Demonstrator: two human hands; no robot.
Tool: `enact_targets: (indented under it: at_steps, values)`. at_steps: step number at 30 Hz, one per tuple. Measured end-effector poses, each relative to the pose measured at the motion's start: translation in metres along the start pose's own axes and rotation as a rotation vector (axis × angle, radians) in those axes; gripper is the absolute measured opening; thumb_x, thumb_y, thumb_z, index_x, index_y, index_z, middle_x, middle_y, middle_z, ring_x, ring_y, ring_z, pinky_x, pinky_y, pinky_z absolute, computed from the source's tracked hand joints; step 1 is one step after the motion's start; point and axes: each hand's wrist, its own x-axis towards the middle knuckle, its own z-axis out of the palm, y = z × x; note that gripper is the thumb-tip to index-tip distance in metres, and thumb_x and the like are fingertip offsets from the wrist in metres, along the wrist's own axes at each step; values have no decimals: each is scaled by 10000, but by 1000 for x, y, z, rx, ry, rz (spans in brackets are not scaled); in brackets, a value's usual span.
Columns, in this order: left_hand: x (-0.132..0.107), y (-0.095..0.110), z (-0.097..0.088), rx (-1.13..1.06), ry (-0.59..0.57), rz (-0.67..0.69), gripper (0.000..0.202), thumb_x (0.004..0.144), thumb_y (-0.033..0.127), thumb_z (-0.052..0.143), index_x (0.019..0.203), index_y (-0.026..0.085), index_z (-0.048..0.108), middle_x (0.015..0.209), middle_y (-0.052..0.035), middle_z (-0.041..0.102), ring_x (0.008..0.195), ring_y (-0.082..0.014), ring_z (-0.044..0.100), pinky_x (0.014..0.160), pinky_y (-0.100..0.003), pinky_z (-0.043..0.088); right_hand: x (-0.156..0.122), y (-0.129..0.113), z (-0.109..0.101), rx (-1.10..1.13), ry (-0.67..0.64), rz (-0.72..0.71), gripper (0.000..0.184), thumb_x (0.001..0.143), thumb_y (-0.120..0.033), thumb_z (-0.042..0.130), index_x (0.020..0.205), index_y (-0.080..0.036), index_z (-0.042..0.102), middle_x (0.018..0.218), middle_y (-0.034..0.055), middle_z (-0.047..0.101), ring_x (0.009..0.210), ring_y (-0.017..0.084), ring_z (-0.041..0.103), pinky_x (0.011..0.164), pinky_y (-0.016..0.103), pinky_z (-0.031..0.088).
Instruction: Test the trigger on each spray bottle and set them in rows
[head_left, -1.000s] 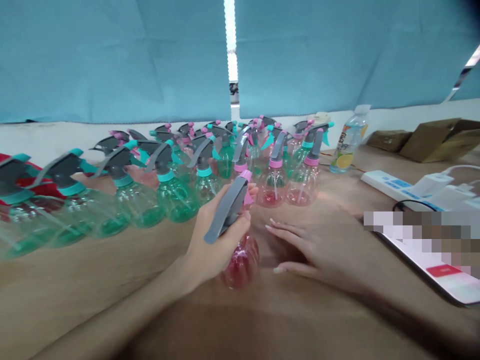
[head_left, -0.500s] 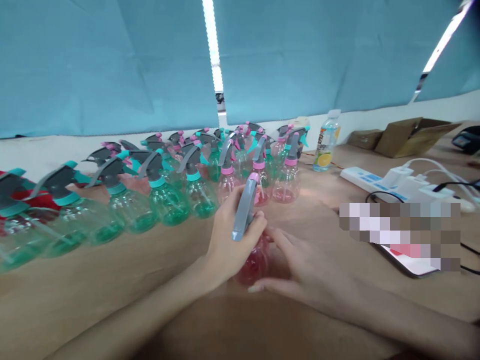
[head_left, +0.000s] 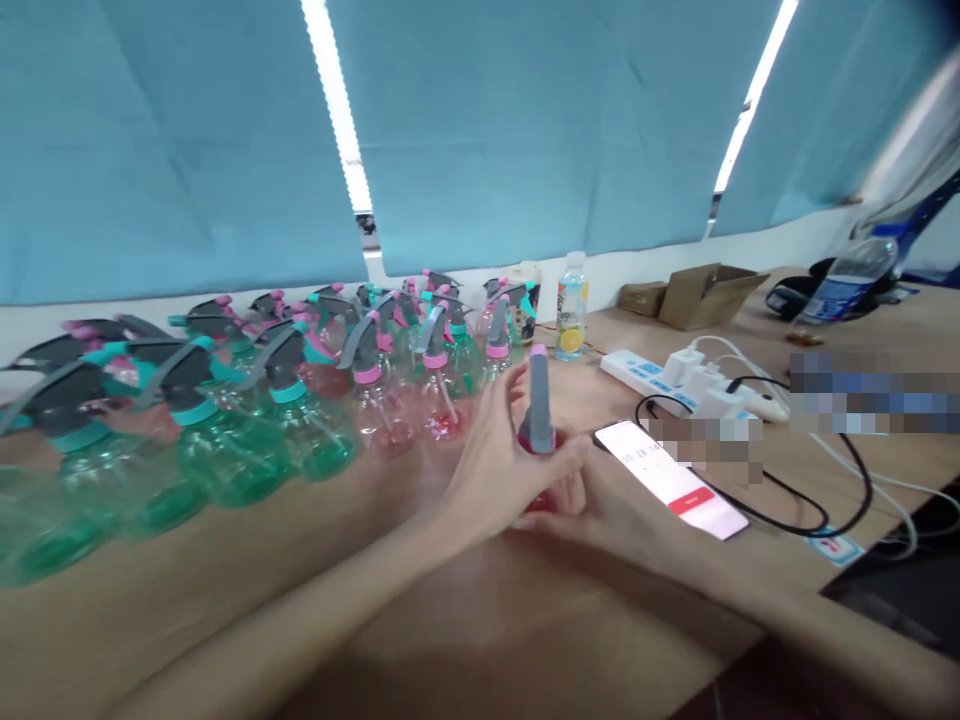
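A pink spray bottle with a grey trigger head stands in front of me, mostly covered by my hands. My left hand curls around its neck just under the head, thumb across the near side. Lower down, my right hand closes around the bottle's body from the right; some of its fingers are hidden behind the bottle and left thumb. Just beyond my left hand stand more pink spray bottles, and to the left are green ones with turquoise collars.
On the right lie a lit phone, a white power strip with chargers, and black and white cables. A drink bottle, a cup and an open cardboard box stand at the back. Another plastic bottle stands far right.
The view has swung right, so the bottle rows sit further left. My right hand has closed in around the held bottle's body. The bottle's head has turned to stand more upright in view.
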Motion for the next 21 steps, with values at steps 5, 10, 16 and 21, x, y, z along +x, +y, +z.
enact_targets:
  at_steps: [5, 10, 16, 21]
  values:
    - [-5, -20, 5, 51, -69, -95, 674, 824, 383, 637, 1386, 238, 296, 1472, -131, 380, 1338, -302, 399, 1098, -530, 333, 24, 35, -47, -31, 79, 118, 526, 759, -478, 702, 1170, -215, 504, 1113, 107, 644, 991, 297, 624, 823, 441, 516]
    - [-21, -53, 1, 269, -127, -82, 416, 862, 251, 546, 1258, 241, 418, 1365, -93, 487, 1291, -266, 450, 1081, -508, 359, 58, 79, -62, -131, 90, 160, 642, 717, -540, 717, 1217, -201, 499, 1126, 119, 639, 1007, 316, 614, 842, 460, 494]
    - [-21, -70, -1, 310, -150, -80, 314, 843, 156, 503, 1147, 231, 495, 1248, -81, 567, 1213, -263, 516, 1050, -513, 386, 80, 121, -46, -120, 107, 215, 681, 714, -555, 706, 1245, -194, 480, 1118, 130, 627, 990, 294, 627, 807, 421, 519]
    - [-13, -75, 3, 308, -169, -68, 305, 840, 142, 505, 1133, 225, 506, 1232, -77, 575, 1191, -248, 525, 1035, -484, 406, 86, 132, -41, -140, 88, 217, 747, 725, -574, 698, 1310, -210, 411, 1165, 125, 608, 1019, 294, 613, 824, 434, 512]
